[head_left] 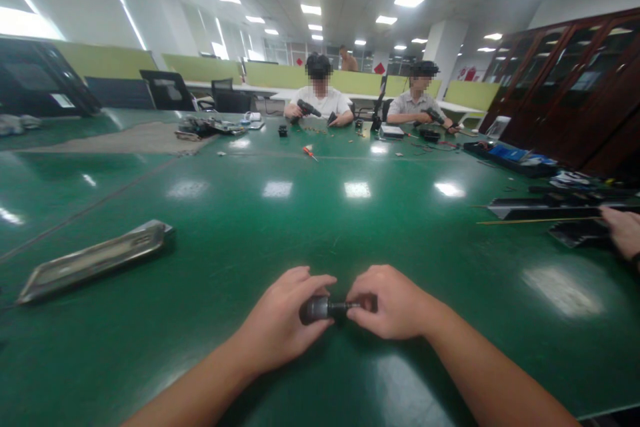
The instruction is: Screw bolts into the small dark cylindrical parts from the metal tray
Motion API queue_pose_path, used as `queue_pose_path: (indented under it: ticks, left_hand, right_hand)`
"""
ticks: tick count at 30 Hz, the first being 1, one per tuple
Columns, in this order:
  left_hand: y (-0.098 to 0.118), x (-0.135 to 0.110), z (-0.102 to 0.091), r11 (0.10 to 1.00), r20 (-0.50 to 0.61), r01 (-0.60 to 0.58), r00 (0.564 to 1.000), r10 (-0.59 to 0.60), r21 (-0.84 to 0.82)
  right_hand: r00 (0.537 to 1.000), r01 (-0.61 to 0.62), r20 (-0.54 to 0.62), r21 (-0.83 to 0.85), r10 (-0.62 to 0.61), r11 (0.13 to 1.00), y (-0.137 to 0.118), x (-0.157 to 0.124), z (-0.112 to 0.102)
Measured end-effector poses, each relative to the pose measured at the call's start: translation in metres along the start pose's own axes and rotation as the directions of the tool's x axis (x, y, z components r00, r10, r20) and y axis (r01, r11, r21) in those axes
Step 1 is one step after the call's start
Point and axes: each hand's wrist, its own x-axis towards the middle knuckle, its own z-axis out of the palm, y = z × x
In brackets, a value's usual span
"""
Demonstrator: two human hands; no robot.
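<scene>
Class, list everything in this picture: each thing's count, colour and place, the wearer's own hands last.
Glossy green table: one, green, fills the foreground.
Flat grey metal tray: one, grey, table's left.
Red-handled screwdriver: one, red, far middle.
Seated people: two, light shirts, far side, holding dark power tools.
Co-worker's hand: one, right edge.
Dark flat panels: several, black, right, by that hand.
Brown wooden cabinets: a row, brown, right wall.
Black office chairs: two, black, far left.
Small dark cylindrical part: one, black, between both hands.
Left hand: one, grips its thick end.
Right hand: one, pinches its thin end.
</scene>
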Motion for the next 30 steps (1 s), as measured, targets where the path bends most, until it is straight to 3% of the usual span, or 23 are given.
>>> queue_pose_path:
  ticks: [30]
  left_hand:
    - [-0.002, 0.0009, -0.0009, 0.999, -0.049, -0.022, 0.999, 0.023, 0.029]
  right_hand:
    - [0.999, -0.004, -0.054, 0.006, 0.004, 1.0, 0.0006, -0.0028, -0.0049]
